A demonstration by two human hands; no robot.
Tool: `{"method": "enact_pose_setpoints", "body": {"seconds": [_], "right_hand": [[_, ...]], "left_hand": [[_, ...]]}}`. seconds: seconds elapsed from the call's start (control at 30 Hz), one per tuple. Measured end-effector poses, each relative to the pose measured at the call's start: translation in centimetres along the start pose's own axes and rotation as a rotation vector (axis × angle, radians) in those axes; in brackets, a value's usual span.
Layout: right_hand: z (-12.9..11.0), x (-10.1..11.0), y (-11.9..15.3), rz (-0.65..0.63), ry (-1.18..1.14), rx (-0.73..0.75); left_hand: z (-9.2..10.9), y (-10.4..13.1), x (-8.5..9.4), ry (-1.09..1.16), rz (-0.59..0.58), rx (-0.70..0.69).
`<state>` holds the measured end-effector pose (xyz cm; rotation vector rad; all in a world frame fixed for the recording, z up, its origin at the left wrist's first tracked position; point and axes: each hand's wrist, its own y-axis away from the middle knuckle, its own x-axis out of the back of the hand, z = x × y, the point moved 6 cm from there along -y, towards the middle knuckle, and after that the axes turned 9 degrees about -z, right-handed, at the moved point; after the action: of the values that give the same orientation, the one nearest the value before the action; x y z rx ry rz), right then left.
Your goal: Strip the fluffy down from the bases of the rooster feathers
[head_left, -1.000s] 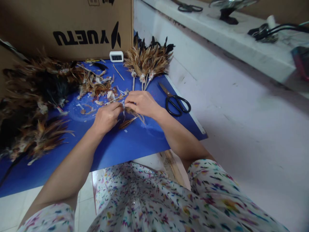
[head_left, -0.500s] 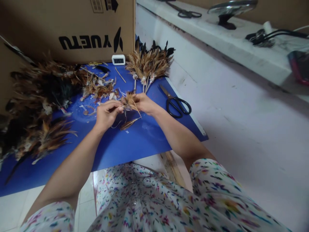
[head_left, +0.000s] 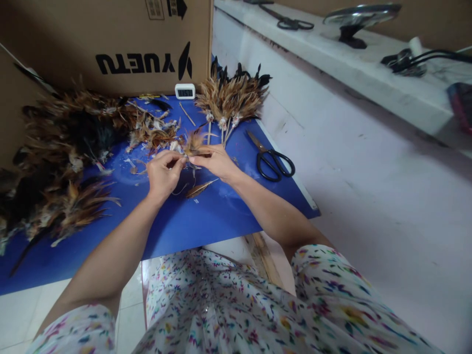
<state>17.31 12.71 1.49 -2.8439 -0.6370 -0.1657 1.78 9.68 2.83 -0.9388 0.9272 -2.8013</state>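
A small tuft of brown feathers [head_left: 194, 142] is held between my two hands above the blue table [head_left: 206, 221]. My left hand [head_left: 164, 172] pinches its lower end, fingertips together. My right hand [head_left: 214, 161] is closed on the tuft from the right, its thumb tip almost touching the left fingertips. Just below the hands a loose brown feather [head_left: 199, 190] lies on the table. Behind them are feather scraps [head_left: 157, 132]. Bundles of tan and black feathers on sticks [head_left: 232, 98] lie farther back.
Black-handled scissors [head_left: 271, 160] lie right of my right hand. A large feather heap [head_left: 73, 132] covers the table's left side. A small white digital clock [head_left: 185, 91] stands before a cardboard box [head_left: 132, 29]. A wall ledge [head_left: 354, 64] at right bears more scissors and cables.
The tuft now stands more upright between my fingers. My right thumb has come toward my left fingertips. The view has shifted slightly.
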Motion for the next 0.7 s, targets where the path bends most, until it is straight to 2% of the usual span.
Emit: {"method": "enact_pose_setpoints", "body": {"seconds": [0.2,0.33,0.43,0.57,0.7], "right_hand": [[-0.5,0.1,-0.2,0.123,0.343,0.053],[-0.7,-0.3,0.0,0.163,0.321,0.062],[-0.2,-0.3,0.1,0.199,0.207,0.03],[0.8,-0.2,0.1,0.157,-0.012,-0.058],[1.1,0.5,0.2,0.097,-0.024,-0.113]], "left_hand": [[0.9,0.4,-0.4,-0.228,0.0,-0.116],[1.0,0.8,-1.0,-0.299,-0.008,-0.152],[1.1,0.9,-1.2,-0.325,-0.018,-0.167],[1.3,0.6,-0.9,-0.209,-0.042,-0.137],[-0.1,0.2,-0.9,0.164,-0.044,0.051]]}}
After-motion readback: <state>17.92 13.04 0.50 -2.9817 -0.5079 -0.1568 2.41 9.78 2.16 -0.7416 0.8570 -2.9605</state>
